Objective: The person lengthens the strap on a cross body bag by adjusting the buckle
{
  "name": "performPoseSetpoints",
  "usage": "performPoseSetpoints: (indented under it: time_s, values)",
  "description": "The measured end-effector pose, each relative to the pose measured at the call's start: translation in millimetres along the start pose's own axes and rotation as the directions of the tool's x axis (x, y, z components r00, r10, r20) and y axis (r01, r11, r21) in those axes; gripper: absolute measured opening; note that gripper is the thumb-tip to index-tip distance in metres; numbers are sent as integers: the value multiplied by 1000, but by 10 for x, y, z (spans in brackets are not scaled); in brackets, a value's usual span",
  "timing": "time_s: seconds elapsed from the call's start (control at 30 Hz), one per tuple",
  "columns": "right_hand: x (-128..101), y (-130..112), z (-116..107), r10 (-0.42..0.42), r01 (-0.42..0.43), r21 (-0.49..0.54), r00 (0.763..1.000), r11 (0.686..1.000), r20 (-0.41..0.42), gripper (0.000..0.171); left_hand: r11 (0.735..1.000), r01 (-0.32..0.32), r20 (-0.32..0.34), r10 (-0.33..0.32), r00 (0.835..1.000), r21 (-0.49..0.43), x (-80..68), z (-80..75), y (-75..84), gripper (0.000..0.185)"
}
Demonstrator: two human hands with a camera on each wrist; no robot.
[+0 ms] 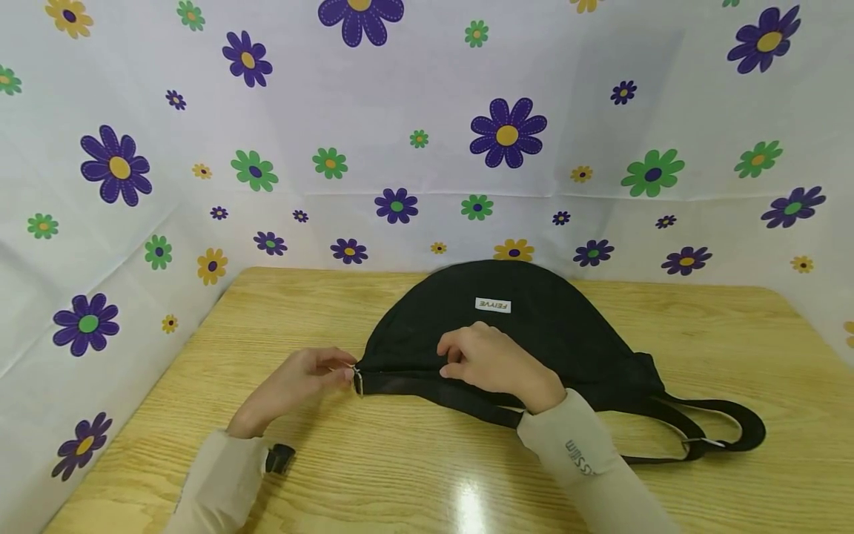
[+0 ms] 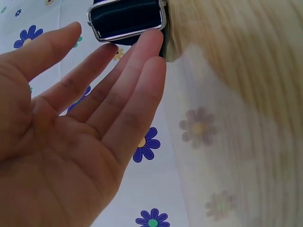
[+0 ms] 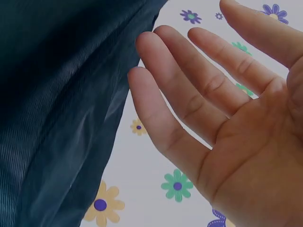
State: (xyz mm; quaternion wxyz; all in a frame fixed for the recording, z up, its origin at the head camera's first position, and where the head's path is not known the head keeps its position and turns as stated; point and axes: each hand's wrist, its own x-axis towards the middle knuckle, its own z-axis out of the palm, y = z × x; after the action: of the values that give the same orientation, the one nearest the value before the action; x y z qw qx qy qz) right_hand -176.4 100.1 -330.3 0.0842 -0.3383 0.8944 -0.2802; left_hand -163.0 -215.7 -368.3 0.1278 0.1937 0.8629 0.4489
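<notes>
A black half-moon shoulder bag (image 1: 414, 330) lies flat, its curved side away from me and its small white label (image 1: 493, 305) upside down. My left hand (image 1: 293, 386) is at the bag's left corner, by a rectangular metal buckle (image 1: 360, 383) on the black strap (image 1: 454, 397). In the left wrist view, its fingers are nearly straight and the thumb stands apart; the fingertips meet the lower edge of the buckle (image 2: 96, 28). Over the bag's front hovers my right hand (image 1: 494, 363), fingers loosely bent and holding nothing. The right wrist view shows them beside the black fabric (image 3: 71, 104).
The strap's looped end (image 1: 750, 430), with a second metal slider (image 1: 709, 442), lies to the right of the bag. Under everything is a light wooden table (image 1: 293, 311). A white flower-print cloth (image 1: 427, 89) hangs behind it and along the sides.
</notes>
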Motion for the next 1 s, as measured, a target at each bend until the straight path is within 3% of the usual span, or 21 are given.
performPoseSetpoints:
  time_s: [0.27,0.6,1.0]
  values:
    - [74,-87,117,22,-22,0,999,1000,30,23,995,60,32,-57,998,-85,11,9,-7,40]
    - [135,-132,197,22,-23,18,998,1000,57,24,990,109,29,-107,994,-94,36,19,11,40]
    - [206,-35,209,5,-19,182,997,983,77,16,989,87,94,-76,993,-117,77,-4,-14,47]
